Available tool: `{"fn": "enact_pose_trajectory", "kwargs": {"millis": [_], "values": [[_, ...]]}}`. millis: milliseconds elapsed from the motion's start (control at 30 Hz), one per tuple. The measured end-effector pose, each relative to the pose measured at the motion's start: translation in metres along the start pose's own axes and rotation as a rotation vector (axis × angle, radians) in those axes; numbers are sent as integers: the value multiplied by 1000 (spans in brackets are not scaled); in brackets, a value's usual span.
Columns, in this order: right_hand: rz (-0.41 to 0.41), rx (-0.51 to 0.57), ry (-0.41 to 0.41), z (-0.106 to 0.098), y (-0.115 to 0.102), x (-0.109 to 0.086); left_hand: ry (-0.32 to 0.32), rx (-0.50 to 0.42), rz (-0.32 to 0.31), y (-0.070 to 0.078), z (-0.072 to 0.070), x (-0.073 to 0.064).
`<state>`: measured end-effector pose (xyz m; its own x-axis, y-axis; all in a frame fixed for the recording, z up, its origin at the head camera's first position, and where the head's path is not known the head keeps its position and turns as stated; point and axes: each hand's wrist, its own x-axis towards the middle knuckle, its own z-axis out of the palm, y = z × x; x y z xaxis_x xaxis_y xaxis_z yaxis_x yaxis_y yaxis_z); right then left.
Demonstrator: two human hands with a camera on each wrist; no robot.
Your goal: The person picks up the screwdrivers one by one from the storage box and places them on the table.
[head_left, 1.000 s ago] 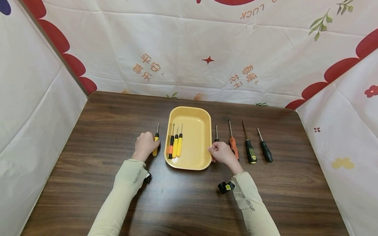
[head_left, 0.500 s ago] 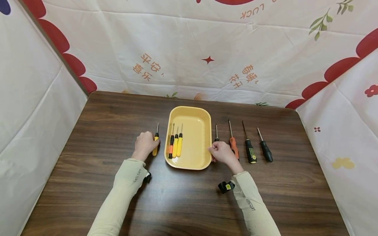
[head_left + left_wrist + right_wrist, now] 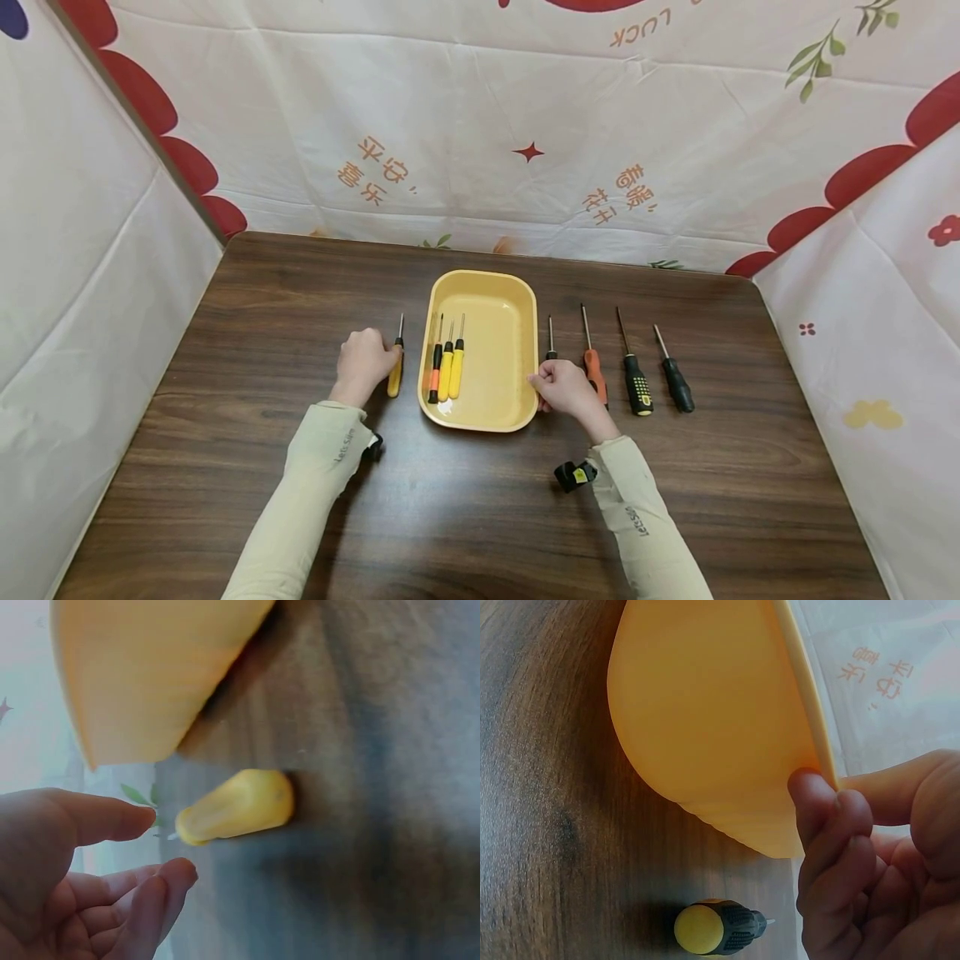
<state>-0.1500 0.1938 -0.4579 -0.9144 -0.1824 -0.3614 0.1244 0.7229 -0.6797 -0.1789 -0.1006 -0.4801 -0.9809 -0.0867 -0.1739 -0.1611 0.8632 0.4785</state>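
Observation:
My left hand (image 3: 363,365) is beside a yellow-handled screwdriver (image 3: 394,383) that lies on the table left of the tray. In the left wrist view a gap shows between thumb and fingers, and the yellow handle (image 3: 251,802) lies just beyond them. With thumb and curled fingers, my right hand (image 3: 566,387) pinches the right rim of the yellow tray (image 3: 495,358). Inside the tray, along its left side, lie a black-and-orange screwdriver (image 3: 435,375) and two yellow ones (image 3: 452,371). Partly hidden by the right hand is a screwdriver (image 3: 720,928) with a black handle and yellow end.
Right of the tray, in a row, lie an orange screwdriver (image 3: 592,367), a black-and-yellow one (image 3: 637,387) and a black one (image 3: 677,387). The brown wooden table (image 3: 465,517) meets a printed white cloth (image 3: 480,125) at its back and sides.
My left hand has let go of the yellow screwdriver and shifted slightly left, leaving it on the table. The right hand keeps its hold on the tray rim.

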Motion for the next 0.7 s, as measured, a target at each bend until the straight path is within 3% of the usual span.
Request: {"fn": "enact_pose_trajectory", "kwargs": {"millis": [233,400,700], "values": [[-11,-3,5,0,2,0,81,2,48,9,-11,-1],[-7,-1,3,0,1,0,73,-6,33,21,-19,-1],[10,6,-2,0,1,0,81,-26,81,46,-23,4]]}}
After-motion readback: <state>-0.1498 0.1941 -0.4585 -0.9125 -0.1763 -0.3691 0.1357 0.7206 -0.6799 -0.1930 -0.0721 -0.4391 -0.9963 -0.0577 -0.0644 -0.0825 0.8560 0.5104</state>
